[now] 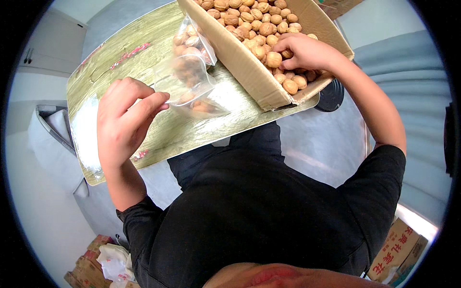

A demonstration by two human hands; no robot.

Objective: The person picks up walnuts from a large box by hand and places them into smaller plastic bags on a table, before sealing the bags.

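Note:
My left hand (131,115) pinches the edge of a clear plastic bag (180,77) between thumb and fingers, its mouth spread above the table. Walnuts show in the lower part of that bag, or in one behind it; the overlap hides which. Just beyond stands another clear bag of walnuts (192,41). My right hand (306,52) reaches into an open cardboard box (245,72) filled with walnuts (266,28). Its thumb and fingers are around a walnut (273,59) near the box's near end; the other fingertips are hidden among the nuts.
The box rests on the right part of a wood-patterned table (144,54). A stack of clear plastic bags (86,133) lies at the table's left edge. A round black object (330,96) is below the box's right corner. Cardboard boxes (394,248) stand on the floor behind me.

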